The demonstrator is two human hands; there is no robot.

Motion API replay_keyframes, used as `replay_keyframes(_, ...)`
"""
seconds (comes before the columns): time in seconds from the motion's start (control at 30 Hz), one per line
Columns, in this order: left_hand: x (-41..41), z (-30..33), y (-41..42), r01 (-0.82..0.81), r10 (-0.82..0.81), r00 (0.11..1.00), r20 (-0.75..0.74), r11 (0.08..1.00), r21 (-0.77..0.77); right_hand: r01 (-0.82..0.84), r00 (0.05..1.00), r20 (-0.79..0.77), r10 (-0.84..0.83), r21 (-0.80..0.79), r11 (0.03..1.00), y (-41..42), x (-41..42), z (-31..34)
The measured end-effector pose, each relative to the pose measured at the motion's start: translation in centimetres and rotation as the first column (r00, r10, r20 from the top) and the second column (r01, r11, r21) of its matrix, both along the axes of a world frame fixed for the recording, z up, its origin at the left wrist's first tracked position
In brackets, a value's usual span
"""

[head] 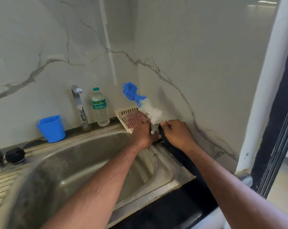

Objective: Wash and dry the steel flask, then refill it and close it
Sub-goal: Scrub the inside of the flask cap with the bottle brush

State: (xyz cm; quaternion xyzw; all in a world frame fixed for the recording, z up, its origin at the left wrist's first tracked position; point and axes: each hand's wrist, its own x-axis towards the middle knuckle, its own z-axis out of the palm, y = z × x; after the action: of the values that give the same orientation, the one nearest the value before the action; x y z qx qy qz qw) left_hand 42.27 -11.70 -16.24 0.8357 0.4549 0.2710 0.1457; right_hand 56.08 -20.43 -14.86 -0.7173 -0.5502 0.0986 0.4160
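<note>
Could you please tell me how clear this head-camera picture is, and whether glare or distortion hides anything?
Head view: wide-angle bend curves the sink and window frame; glare streaks the wall; the bottle brush is blurred; the hands cover whatever they hold.

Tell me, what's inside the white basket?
A red-and-white checked cloth lies in the basket. The left hand and brush cover its near end, so anything there is hidden.

Blue cup (51, 128), blue-and-white brush (140, 101)
</note>
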Motion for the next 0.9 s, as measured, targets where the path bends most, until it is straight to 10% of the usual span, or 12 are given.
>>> replay_keyframes(0.17, -7.6, 0.5, -1.0, -0.054, 0.109, 0.905, 0.412, 0.988, -0.143, -0.071, 0.993, 0.091, 0.075, -0.047, 0.996, -0.3, -2.1, -0.8)
replay_keyframes(0.5, -27.6, -0.8, -1.0, 0.085, 0.467, 0.271, 0.842, 0.859, -0.504, -0.283, 0.849, 0.484, 0.210, 0.081, 0.956, 2.4, -9.7, -0.4)
replay_keyframes(0.9, -32.7, -2.5, 0.7, -0.105, 0.530, 0.522, 0.668, 0.817, -0.566, -0.523, 0.584, 0.811, 0.034, 0.344, 0.779, 9.7, -14.2, -2.8)
